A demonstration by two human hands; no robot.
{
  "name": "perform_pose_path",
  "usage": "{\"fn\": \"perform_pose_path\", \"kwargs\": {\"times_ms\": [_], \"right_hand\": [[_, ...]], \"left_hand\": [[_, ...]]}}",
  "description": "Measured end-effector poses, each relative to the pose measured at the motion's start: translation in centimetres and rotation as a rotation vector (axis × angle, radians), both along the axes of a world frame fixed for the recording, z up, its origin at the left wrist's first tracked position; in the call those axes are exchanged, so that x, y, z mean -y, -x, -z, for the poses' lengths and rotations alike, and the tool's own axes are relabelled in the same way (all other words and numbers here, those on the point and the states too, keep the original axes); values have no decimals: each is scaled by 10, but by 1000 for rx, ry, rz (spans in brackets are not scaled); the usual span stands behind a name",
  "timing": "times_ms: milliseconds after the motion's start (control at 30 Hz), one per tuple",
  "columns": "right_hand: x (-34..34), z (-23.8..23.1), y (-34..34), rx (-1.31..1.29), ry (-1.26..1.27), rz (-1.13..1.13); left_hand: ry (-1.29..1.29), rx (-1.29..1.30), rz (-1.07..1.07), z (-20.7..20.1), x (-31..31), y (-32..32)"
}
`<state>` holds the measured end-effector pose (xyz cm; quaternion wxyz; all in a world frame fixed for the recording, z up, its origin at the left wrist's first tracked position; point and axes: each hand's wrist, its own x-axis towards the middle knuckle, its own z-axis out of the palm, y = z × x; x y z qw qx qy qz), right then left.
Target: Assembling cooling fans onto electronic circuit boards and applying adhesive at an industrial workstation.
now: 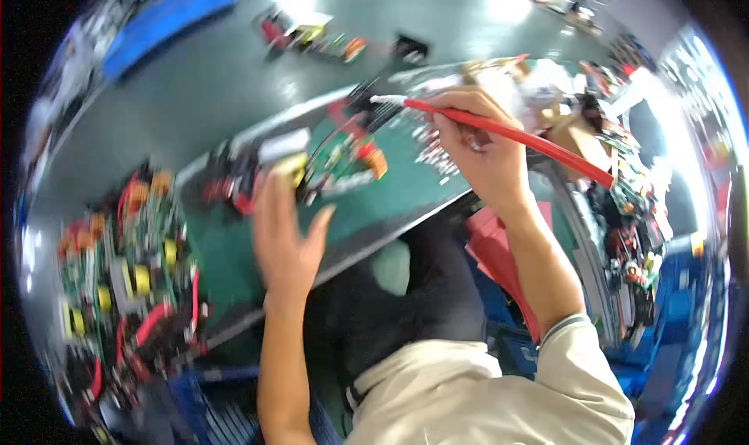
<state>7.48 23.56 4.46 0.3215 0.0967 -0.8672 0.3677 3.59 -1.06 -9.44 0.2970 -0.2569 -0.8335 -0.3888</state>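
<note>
My right hand (493,152), closed in a pen-like grip, holds a long red stick (563,158) with a white tip. That tip points left, over a black finned part (379,114) on the bench. My left hand (287,246) is blurred, its fingers stretched out and thumb apart, with nothing visibly held. Just beyond its fingertips lies a green circuit board (339,163) with a yellow component, an orange part and red and black wires. Whether the left fingers touch the board I cannot tell.
Many similar boards are piled at the left (129,269). Another board assembly (312,38) lies on the far surface, near a blue bin (168,24). Small metallic pieces (437,155) are scattered by my right hand. Boards and parts (632,242) crowd the right side. Blue crates (218,406) stand below.
</note>
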Motion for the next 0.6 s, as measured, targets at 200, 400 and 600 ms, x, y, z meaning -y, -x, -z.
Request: {"fn": "perform_pose_path", "kwargs": {"times_ms": [200,400,600], "right_hand": [[-160,1,-19,-162,0,334],[-228,86,15,218,-76,351],[-250,84,34,483,-488,442]], "left_hand": [[-154,222,-341,-68,58,21],[129,651,-295,-86,63,56],[59,440,-322,-137,53,86]]}}
